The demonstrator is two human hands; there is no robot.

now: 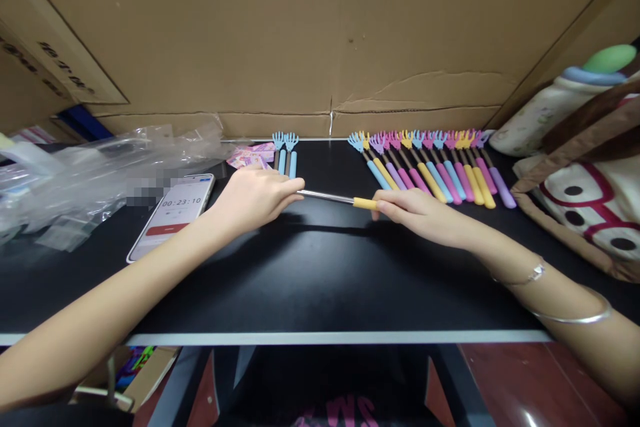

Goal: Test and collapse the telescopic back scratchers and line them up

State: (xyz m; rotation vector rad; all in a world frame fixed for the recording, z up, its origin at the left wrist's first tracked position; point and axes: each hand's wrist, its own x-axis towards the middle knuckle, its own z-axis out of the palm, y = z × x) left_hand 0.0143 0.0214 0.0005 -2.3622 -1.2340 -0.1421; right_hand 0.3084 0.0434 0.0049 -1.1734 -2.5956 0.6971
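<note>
A telescopic back scratcher (334, 198) with a yellow handle and an extended metal shaft is held level above the black table (310, 280). My left hand (255, 197) is closed on the shaft's head end; the claw is hidden inside it. My right hand (417, 212) pinches the yellow handle. Two blue scratchers (286, 155) lie just behind my left hand. A row of several scratchers (430, 167) in blue, yellow, pink and purple lies behind my right hand.
A phone (173, 213) showing a timer lies left of my left hand. Clear plastic bags (95, 177) pile at the left, with pink packaging (250, 157) nearby. A cardboard wall (320, 40) stands behind. A fabric bag (585, 187) sits at the right edge.
</note>
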